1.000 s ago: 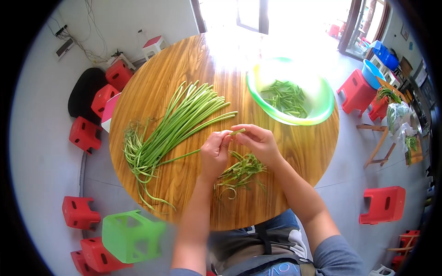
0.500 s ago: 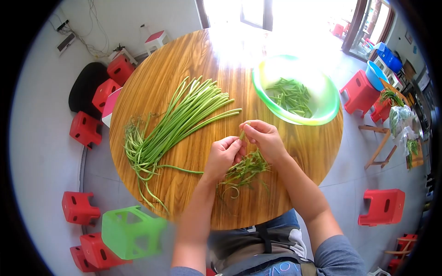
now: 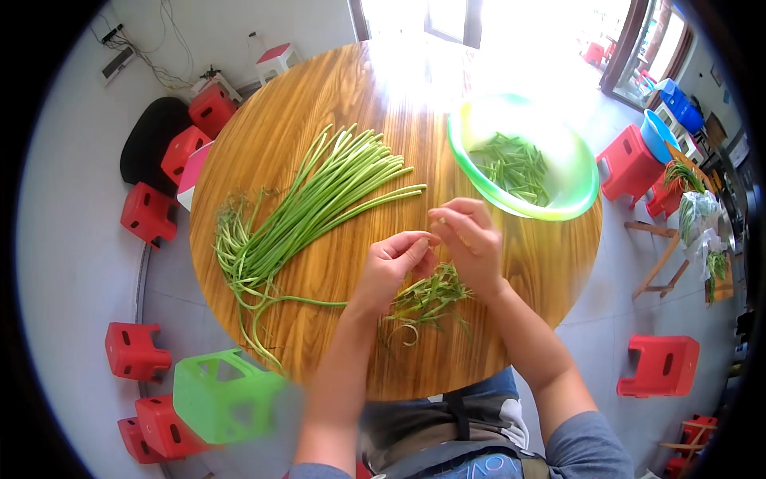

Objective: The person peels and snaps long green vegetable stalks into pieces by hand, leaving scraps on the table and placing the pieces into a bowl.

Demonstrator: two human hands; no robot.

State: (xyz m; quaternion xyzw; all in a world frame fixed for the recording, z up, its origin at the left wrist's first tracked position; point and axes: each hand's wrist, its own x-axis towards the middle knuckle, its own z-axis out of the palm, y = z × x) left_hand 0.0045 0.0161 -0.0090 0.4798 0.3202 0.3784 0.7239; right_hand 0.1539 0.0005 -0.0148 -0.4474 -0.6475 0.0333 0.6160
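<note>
My left hand is closed in a pinch over the table, around a long green garlic scape whose thin end trails left. Close by on the right, my right hand has its fingers pinched together, with a tiny pale tip at them; what they hold is mostly hidden. Under the hands lies a small heap of thin green trimmings. To the left is a bundle of long garlic scapes, curly ends toward the lower left. Short cut pieces lie in a green-rimmed basin beyond my right hand.
The round wooden table fills the middle. A green stool and several red stools stand at left; another red stool is at right. Behind it, a wooden stand carries bagged greens. A blue basin sits on a stool.
My right hand has moved slightly up and right and turned, away from my left hand. The green piece seen between my fingertips is no longer visible there. The view has shifted slightly.
</note>
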